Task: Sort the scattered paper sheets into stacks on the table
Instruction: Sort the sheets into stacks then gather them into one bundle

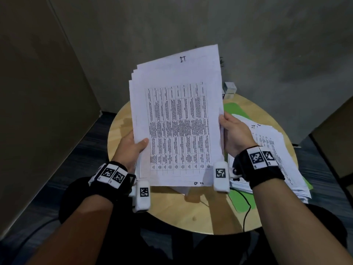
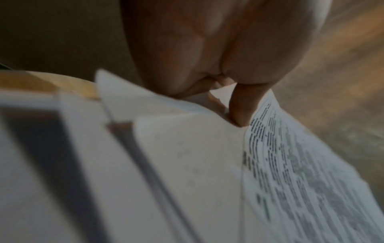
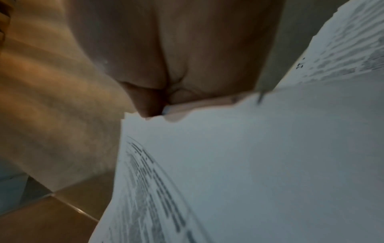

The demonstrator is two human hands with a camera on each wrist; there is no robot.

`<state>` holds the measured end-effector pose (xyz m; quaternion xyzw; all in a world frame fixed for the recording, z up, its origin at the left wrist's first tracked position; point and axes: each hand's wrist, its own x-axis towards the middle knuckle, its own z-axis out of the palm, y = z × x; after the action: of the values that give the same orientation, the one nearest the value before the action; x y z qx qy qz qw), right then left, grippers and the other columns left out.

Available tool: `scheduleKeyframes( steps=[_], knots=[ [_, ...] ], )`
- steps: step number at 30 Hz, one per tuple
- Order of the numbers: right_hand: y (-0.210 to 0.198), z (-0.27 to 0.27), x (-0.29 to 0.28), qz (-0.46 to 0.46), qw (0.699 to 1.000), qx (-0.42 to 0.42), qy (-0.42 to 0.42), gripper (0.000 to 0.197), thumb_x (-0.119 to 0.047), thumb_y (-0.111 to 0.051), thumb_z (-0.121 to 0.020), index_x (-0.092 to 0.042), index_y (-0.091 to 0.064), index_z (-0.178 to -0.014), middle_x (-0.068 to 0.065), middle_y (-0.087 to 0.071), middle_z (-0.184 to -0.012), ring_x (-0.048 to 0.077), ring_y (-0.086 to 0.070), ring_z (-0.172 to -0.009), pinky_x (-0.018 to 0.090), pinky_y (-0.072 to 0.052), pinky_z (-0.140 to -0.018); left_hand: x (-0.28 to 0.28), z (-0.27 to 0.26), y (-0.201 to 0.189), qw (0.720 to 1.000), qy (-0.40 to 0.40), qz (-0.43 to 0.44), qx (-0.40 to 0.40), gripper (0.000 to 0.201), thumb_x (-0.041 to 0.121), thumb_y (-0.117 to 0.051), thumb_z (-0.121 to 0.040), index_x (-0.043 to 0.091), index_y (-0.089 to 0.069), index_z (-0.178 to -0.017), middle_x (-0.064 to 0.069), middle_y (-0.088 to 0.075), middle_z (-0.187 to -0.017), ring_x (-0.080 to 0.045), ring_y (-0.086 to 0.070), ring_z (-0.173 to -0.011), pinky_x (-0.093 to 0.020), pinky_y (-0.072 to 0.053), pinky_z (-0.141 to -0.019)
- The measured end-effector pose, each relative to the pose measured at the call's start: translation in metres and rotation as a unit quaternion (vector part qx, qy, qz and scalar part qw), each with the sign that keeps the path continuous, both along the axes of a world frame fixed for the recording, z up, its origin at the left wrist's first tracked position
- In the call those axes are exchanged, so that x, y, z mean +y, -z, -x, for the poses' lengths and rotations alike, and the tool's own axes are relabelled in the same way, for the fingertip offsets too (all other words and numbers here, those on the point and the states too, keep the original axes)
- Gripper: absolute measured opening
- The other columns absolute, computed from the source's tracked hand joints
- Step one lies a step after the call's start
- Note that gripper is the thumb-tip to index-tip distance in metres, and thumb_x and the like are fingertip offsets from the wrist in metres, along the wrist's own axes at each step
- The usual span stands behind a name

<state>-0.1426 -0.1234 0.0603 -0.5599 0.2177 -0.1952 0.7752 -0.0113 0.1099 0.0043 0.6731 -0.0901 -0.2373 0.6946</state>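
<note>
I hold a bundle of several white sheets [image 1: 177, 119] upright above the round wooden table [image 1: 172, 209]; the top sheet shows a printed grid and a handwritten mark. My left hand [image 1: 133, 146] grips its left edge, thumb on the front. My right hand [image 1: 232, 134] grips the right edge. The left wrist view shows my left hand [image 2: 228, 98] pinching the sheets [image 2: 187, 156], and the right wrist view my right hand [image 3: 158, 102] on the paper edge [image 3: 249, 164]. A fanned stack of printed sheets [image 1: 277, 155] lies on the table's right side.
A green mat [image 1: 242, 203] lies under the right stack. A small white box [image 1: 230, 89] sits at the table's far edge by the wall. A black cable [image 1: 246, 213] runs over the table's near right. More paper [image 1: 181, 189] lies under the bundle.
</note>
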Motion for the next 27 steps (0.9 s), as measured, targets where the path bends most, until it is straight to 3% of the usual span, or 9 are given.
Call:
scheduleKeyframes(
  steps=[3,6,9,11,15,18,21,24,27],
  knots=[
    [0.001,-0.013,0.002,0.001,0.999,0.030,-0.021,0.028,-0.011,-0.038,-0.102,-0.014,-0.064,-0.111,0.003,-0.073,-0.097,0.017,-0.069,-0.087,0.036,-0.055,-0.083,0.005,-0.010,0.001,1.000,-0.001,-0.015,-0.004,0.035,-0.002,-0.050,-0.095,0.027,-0.065,-0.109,-0.004,-0.072,-0.112,-0.027,-0.069,-0.102,-0.051,-0.051,-0.092],
    [-0.001,-0.029,0.007,0.045,0.995,0.078,-0.041,0.024,-0.014,-0.041,-0.102,-0.015,-0.065,-0.103,0.004,-0.071,-0.089,0.020,-0.067,-0.075,0.032,-0.055,-0.068,0.010,-0.027,0.001,0.996,-0.039,-0.052,-0.062,0.038,0.000,-0.053,-0.092,0.029,-0.063,-0.114,-0.003,-0.070,-0.114,-0.027,-0.067,-0.103,-0.053,-0.051,-0.093],
    [0.003,-0.047,0.004,0.121,0.980,0.148,-0.051,0.016,-0.018,-0.047,-0.100,-0.016,-0.061,-0.094,0.006,-0.064,-0.085,0.023,-0.061,-0.064,0.029,-0.050,-0.059,0.013,-0.044,-0.007,0.983,-0.126,-0.081,-0.110,0.038,-0.002,-0.053,-0.091,0.014,-0.060,-0.124,-0.007,-0.067,-0.117,-0.023,-0.064,-0.103,-0.042,-0.050,-0.094],
    [0.011,-0.058,-0.002,0.180,0.961,0.204,-0.045,0.007,-0.020,-0.055,-0.096,-0.017,-0.061,-0.098,0.011,-0.067,-0.095,0.026,-0.063,-0.067,0.033,-0.051,-0.064,0.017,-0.057,-0.012,0.969,-0.178,-0.095,-0.139,0.035,-0.003,-0.052,-0.092,0.008,-0.059,-0.125,-0.009,-0.065,-0.116,-0.022,-0.061,-0.103,-0.034,-0.049,-0.091],
    [0.040,-0.077,-0.009,0.319,0.888,0.326,-0.063,0.024,-0.024,-0.067,-0.088,-0.012,-0.062,-0.109,0.007,-0.066,-0.105,0.023,-0.063,-0.082,0.033,-0.049,-0.071,0.024,-0.079,-0.013,0.958,-0.227,-0.082,-0.153,0.038,-0.004,-0.051,-0.094,0.007,-0.055,-0.130,-0.003,-0.061,-0.117,-0.017,-0.058,-0.106,-0.028,-0.045,-0.094],
    [0.062,-0.090,-0.010,0.424,0.799,0.415,-0.098,0.040,-0.036,-0.069,-0.084,-0.011,-0.062,-0.115,0.006,-0.064,-0.118,0.022,-0.060,-0.101,0.028,-0.046,-0.082,0.025,-0.090,-0.007,0.960,-0.222,-0.082,-0.151,0.039,-0.005,-0.050,-0.094,0.006,-0.054,-0.131,-0.003,-0.061,-0.119,-0.017,-0.058,-0.109,-0.026,-0.044,-0.095],
    [0.081,-0.105,-0.006,0.461,0.708,0.518,-0.133,0.048,-0.043,-0.057,-0.091,-0.006,-0.055,-0.122,0.008,-0.059,-0.118,0.026,-0.055,-0.113,0.030,-0.043,-0.089,0.022,-0.100,-0.002,0.961,-0.214,-0.087,-0.150,0.040,-0.004,-0.051,-0.094,0.007,-0.054,-0.132,-0.005,-0.061,-0.125,-0.019,-0.058,-0.112,-0.028,-0.044,-0.098],
    [0.108,-0.121,-0.002,0.426,0.660,0.617,-0.037,0.071,-0.055,-0.062,-0.081,-0.007,-0.046,-0.130,0.011,-0.051,-0.119,0.029,-0.049,-0.118,0.038,-0.043,-0.095,0.017,-0.107,-0.002,0.962,-0.205,-0.095,-0.154,0.041,-0.003,-0.052,-0.094,0.009,-0.053,-0.134,-0.001,-0.060,-0.121,-0.017,-0.057,-0.111,-0.028,-0.043,-0.097],
    [0.124,-0.131,-0.005,0.405,0.654,0.637,0.035,0.080,-0.057,-0.069,-0.071,-0.008,-0.041,-0.128,0.016,-0.041,-0.128,0.033,-0.043,-0.119,0.043,-0.039,-0.097,0.012,-0.111,-0.004,0.965,-0.197,-0.088,-0.148,0.041,-0.002,-0.051,-0.095,0.009,-0.052,-0.134,0.003,-0.058,-0.117,-0.012,-0.055,-0.107,-0.024,-0.041,-0.096]
  ],
)
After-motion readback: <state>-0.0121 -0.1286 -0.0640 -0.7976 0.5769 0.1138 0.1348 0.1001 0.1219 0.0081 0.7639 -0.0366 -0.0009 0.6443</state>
